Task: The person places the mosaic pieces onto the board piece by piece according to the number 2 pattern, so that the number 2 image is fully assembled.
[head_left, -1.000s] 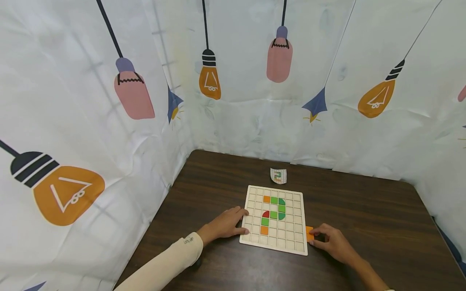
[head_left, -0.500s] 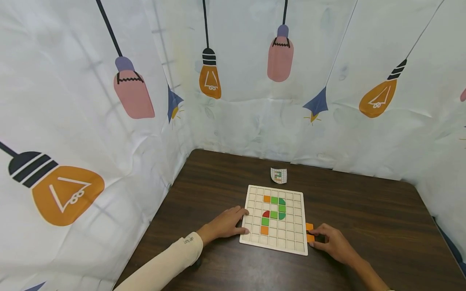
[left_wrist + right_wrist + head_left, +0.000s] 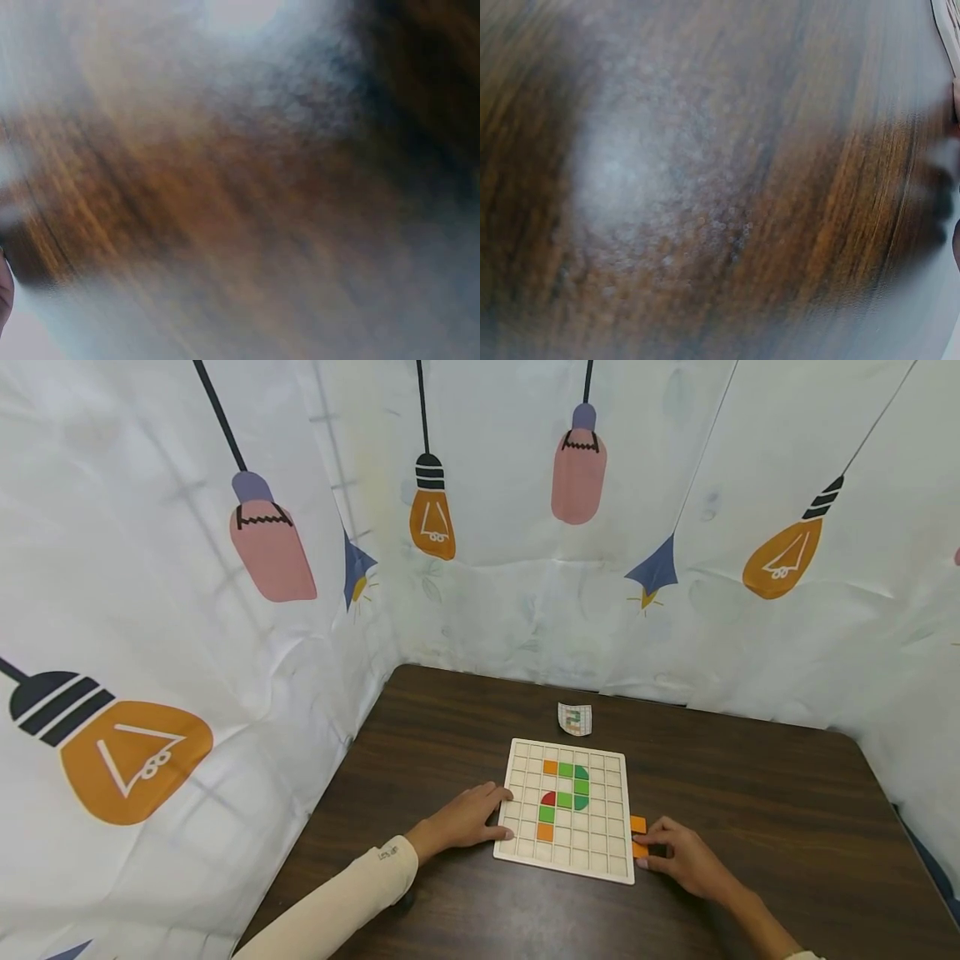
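A pale wooden grid board [image 3: 603, 846] lies on the dark table, with orange, green and red tiles set in some of its squares. My left hand [image 3: 468, 817] rests at the board's left edge, thumb and fingertips apart and touching the rim. Beside the right edge are two orange tiles. My right hand [image 3: 686, 857] holds the nearer orange tile [image 3: 640, 850] between thumb and forefinger, partly covering it. Just beyond the forefinger lies the farther orange tile [image 3: 638, 823]. The wrist views show mostly blurred table, with only slivers of the hands.
Behind the board lies a small paper card [image 3: 575, 719] printed with a coloured grid pattern. The brown table [image 3: 465, 710] meets a white curtain [image 3: 495, 610] with printed lamps at the back and left.
The orange beside the board first looked like one piece; now two tiles show with a gap, the nearer one under my right fingers. My left hand stays in place.
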`<state>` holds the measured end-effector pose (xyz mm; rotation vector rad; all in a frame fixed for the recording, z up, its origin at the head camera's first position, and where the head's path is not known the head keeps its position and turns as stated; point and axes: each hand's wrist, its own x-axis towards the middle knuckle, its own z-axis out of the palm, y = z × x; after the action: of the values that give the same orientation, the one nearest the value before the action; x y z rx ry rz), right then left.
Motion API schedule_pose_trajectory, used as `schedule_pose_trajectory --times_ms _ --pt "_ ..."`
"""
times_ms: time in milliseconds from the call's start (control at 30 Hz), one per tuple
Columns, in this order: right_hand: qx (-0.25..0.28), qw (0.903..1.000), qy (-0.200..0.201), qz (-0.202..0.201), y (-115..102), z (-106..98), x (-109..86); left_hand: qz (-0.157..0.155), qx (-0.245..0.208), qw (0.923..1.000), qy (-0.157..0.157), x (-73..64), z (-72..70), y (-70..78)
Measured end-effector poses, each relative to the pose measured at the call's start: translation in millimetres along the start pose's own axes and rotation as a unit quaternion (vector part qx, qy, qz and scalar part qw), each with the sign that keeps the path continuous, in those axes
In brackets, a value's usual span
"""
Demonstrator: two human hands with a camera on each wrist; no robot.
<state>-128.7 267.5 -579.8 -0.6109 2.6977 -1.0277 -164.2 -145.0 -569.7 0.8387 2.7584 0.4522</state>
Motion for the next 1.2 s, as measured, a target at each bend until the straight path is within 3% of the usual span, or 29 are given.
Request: schedule_pose_trajectory --times_ms 633,933,1200 --pt "-0.047 0.9987 0.018 0.000 -4.0 5.2 -2.5 -0.001 0.006 1.0000 -0.001 -1.0 -0.6 1.0" --pt "-0.042 0.9982 0.036 0.023 -6.9 6.3 -2.1 0.006 0.007 1.0000 0.002 -1.7 -1.5 0.7" --pt "-0.031 0.9986 0.043 0.001 -7.6 5.9 -2.7 0.009 0.004 0.9999 0.003 -1.3 -1.7 0.4"
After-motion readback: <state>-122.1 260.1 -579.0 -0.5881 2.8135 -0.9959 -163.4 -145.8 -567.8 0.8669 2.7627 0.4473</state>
